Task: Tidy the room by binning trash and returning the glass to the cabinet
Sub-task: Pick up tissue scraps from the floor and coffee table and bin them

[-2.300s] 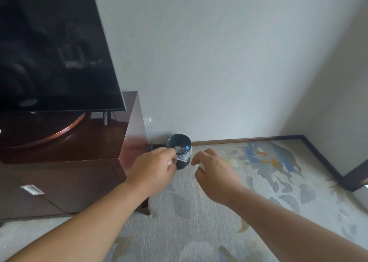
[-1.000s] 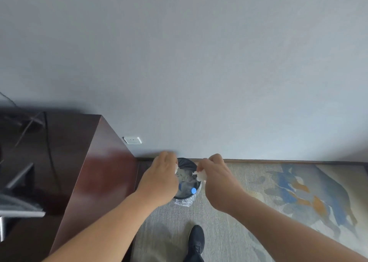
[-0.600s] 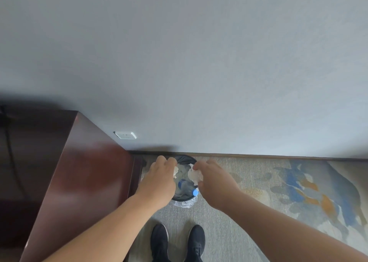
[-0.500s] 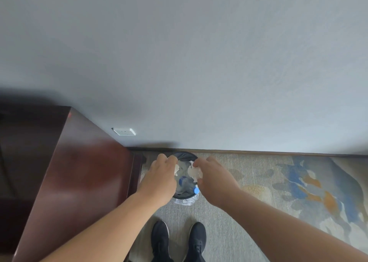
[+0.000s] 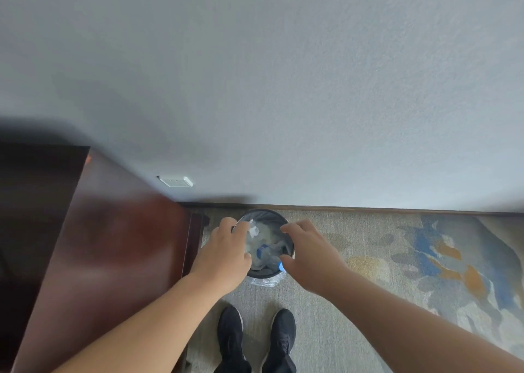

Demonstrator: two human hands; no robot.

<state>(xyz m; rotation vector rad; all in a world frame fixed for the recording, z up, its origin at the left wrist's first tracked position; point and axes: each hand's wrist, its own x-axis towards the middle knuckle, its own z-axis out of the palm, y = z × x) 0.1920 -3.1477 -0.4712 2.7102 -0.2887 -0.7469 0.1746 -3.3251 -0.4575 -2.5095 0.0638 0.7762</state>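
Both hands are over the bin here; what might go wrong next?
The white scrap at the left hand fingertips hangs near the bin rim's left side; it may drift onto the carpet. The bin looks fairly full, a blue cap at its near rim, so trash may spill out.

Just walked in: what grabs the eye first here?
The left hand and right hand hover over a small dark bin on the carpet by the wall, a white paper scrap at the left fingertips. A blue-capped bottle lies inside; black shoes stand just below, a dark wooden cabinet to the left.
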